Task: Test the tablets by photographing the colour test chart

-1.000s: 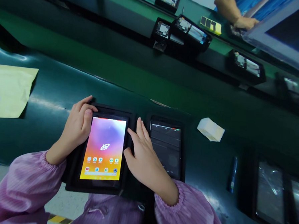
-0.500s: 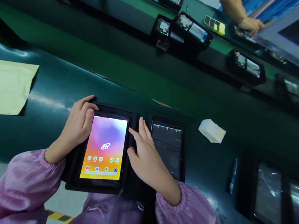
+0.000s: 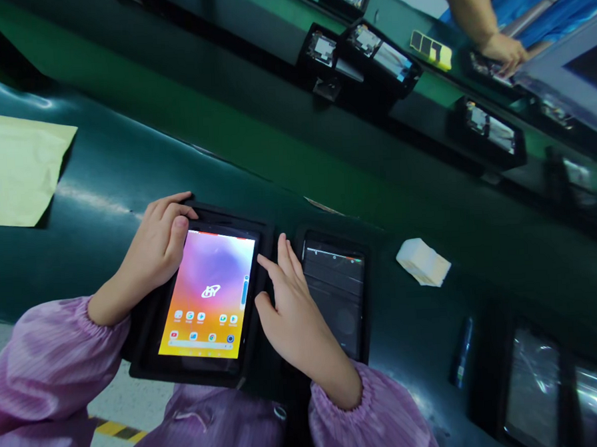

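A lit tablet [image 3: 209,291] with a pink, purple and yellow home screen lies in a black tray [image 3: 152,354]. A blue slider shows near the screen's right edge. My left hand [image 3: 159,247] rests on the tray's upper left corner, fingers spread, thumb by the tablet's edge. At the tablet's right edge is my right hand [image 3: 293,307], its index fingertip touching the side, the other fingers stretched out. To the right, partly behind my right hand, sits a second tablet [image 3: 335,295] with a dark screen in its own black tray.
A white block [image 3: 423,261] and a blue pen [image 3: 464,353] lie to the right, near more trayed tablets [image 3: 532,385]. Yellow paper [image 3: 20,168] lies at left. Beyond, opened devices [image 3: 380,56] stand in black trays, with another person's hand [image 3: 504,52] at the upper right.
A blue slider has appeared near the right edge of the lit screen. Both hands have stayed almost in place.
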`<state>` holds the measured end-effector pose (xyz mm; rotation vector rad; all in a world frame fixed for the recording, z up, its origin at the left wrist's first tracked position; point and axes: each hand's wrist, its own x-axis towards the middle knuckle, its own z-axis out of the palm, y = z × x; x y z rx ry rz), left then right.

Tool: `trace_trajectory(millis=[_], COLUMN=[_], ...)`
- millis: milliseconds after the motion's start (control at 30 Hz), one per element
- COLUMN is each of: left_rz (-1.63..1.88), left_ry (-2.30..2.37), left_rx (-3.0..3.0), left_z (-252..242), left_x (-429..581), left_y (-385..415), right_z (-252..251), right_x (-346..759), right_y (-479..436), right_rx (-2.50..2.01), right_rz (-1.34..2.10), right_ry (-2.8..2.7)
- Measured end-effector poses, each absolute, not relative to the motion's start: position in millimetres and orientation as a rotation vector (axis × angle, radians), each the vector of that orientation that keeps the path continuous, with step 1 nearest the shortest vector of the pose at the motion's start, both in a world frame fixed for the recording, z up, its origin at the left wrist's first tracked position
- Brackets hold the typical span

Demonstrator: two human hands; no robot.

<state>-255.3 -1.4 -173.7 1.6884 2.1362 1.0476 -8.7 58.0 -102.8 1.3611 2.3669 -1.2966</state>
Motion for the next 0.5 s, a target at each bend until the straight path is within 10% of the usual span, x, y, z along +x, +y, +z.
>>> trace_trajectory(millis=[500], left_rz=[1.0], left_ry=[2.182], left_rx=[1.625], left_z=[-172.2], left_x=[-253.8], left_y=[-3.6], right_z=[-101.4], right_x=[-10.5], right_y=[60.7], right_rx=[1.363], right_rz=[-1.298], right_ry=[2.382])
